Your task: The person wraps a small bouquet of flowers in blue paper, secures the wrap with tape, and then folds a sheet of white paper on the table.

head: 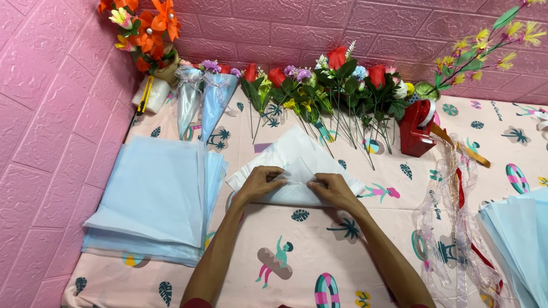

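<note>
Two bare forearms over the patterned counter, left hand and right hand fingers pressed flat on folded white tissue paper, blue paper stack alongside

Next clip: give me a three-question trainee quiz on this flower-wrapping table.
1. True or false: both hands rest on the white folded sheet.
2. Which lies nearest the left hand? A) red tape dispenser B) stack of pale blue sheets C) ribbon
3. What stands in a row along the pink wall?

Key: 1. True; the right hand presses it too. 2. B. 3. Artificial flowers, beside two finished cone wraps.
</note>
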